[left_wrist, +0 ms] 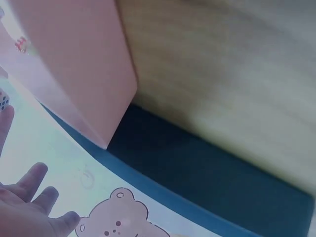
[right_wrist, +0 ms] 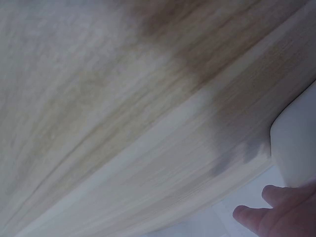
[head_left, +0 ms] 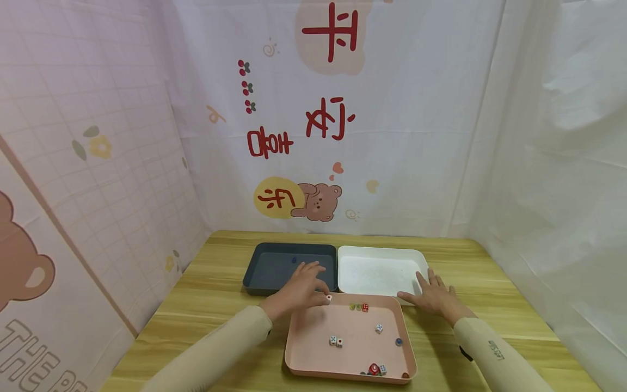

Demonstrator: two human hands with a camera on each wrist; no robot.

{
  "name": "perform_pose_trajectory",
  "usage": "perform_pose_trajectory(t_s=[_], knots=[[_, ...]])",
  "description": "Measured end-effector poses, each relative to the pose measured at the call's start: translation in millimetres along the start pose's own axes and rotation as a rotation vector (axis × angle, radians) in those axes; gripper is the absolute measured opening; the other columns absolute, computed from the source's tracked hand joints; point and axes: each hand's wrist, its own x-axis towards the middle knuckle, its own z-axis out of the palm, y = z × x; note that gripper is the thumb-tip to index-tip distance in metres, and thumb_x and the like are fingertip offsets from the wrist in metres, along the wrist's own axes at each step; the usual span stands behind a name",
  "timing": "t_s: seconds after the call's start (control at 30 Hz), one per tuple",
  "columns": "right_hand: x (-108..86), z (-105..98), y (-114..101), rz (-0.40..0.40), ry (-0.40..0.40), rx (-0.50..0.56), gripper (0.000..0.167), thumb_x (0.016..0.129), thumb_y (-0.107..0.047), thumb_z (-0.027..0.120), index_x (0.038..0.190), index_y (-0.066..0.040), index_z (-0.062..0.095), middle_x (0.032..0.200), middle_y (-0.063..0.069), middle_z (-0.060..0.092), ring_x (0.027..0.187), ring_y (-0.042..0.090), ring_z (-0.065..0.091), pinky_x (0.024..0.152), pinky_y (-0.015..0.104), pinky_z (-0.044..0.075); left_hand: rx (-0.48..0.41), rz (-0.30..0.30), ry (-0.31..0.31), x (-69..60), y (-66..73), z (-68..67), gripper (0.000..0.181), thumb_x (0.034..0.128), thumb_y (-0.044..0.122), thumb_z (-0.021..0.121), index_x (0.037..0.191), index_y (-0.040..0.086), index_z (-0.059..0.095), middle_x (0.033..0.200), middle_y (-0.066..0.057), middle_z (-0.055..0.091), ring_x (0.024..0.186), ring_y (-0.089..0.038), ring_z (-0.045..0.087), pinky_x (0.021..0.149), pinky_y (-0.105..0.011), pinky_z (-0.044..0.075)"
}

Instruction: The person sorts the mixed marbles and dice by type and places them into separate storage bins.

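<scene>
My left hand point(head_left: 302, 289) pinches a white die point(head_left: 329, 298) with its thumb and a finger, above the far edge of the pink tray point(head_left: 350, 373). In the left wrist view that die point(left_wrist: 3, 100) shows at the frame's left edge, by a fingertip, while other fingers spread out. My right hand point(head_left: 436, 296), fingers spread, rests at the right end of the white tray point(head_left: 379, 251). Inside the pink tray lie two white dice point(head_left: 336, 341) side by side, another white die point(head_left: 379, 328), a red die point(head_left: 365, 307) and a blue bead point(head_left: 399, 342).
Left of the white tray stands a dark blue tray point(head_left: 264, 267) with a small blue piece point(head_left: 294, 260) in it. More small pieces point(head_left: 374, 369) gather at the pink tray's near edge. Printed cloth point(head_left: 416, 136) hangs around the wooden table point(head_left: 206, 294).
</scene>
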Motion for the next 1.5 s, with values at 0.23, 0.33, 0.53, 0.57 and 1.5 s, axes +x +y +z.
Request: perform_pose_trajectory(t_s=[0.23, 0.33, 0.53, 0.57, 1.5], knots=[[0.5, 2.3, 1.7, -0.002, 0.003, 0.001, 0.111, 0.087, -0.077, 0.049, 0.153, 0.008, 0.023, 0.153, 0.043, 0.003, 0.139, 0.062, 0.01, 0.102, 0.08, 0.007, 0.045, -0.055, 0.021, 25.2, -2.2, 0.6, 0.018, 0.0885, 0.039, 0.076, 0.098, 0.025, 0.08, 0.145, -0.014, 0.05, 0.144, -0.034, 0.03, 0.116, -0.06, 0.018], [1.3, 3.7, 2.5, 0.0, 0.005, 0.002, 0.111, 0.087, -0.077, 0.048, 0.153, 0.008, 0.023, 0.153, 0.043, 0.003, 0.138, 0.062, 0.01, 0.103, 0.079, 0.008, 0.05, -0.087, 0.028, 35.7, -2.3, 1.4, 0.017, 0.0895, 0.039, 0.075, 0.097, 0.025, 0.08, 0.145, -0.013, 0.049, 0.144, -0.033, 0.03, 0.116, -0.06, 0.017], [1.1, 3.3, 2.8, 0.004, 0.004, 0.006, 0.111, 0.087, -0.077, 0.048, 0.153, 0.008, 0.022, 0.153, 0.043, 0.003, 0.139, 0.062, 0.01, 0.103, 0.079, 0.008, 0.083, -0.116, 0.022, 57.9, -0.5, 1.8, 0.015, 0.0912, 0.04, 0.072, 0.095, 0.027, 0.079, 0.145, -0.011, 0.05, 0.144, -0.032, 0.031, 0.116, -0.06, 0.018], [0.8, 2.7, 2.9, 0.006, 0.003, 0.006, 0.111, 0.087, -0.077, 0.048, 0.154, 0.008, 0.022, 0.153, 0.043, 0.003, 0.139, 0.061, 0.01, 0.103, 0.079, 0.008, 0.088, -0.119, 0.02, 61.8, 0.4, 1.8, 0.015, 0.0913, 0.041, 0.072, 0.095, 0.028, 0.079, 0.145, -0.011, 0.05, 0.144, -0.031, 0.031, 0.116, -0.06, 0.018], [2.2, 4.8, 5.5, -0.001, 0.021, 0.007, 0.11, 0.086, -0.078, 0.048, 0.154, 0.005, 0.024, 0.154, 0.041, 0.005, 0.14, 0.06, 0.011, 0.104, 0.078, 0.009, 0.123, -0.335, -0.026, 125.3, 17.8, 32.0, 0.012, 0.089, 0.04, 0.074, 0.091, 0.03, 0.078, 0.133, -0.006, 0.056, 0.137, -0.027, 0.038, 0.114, -0.06, 0.021]])
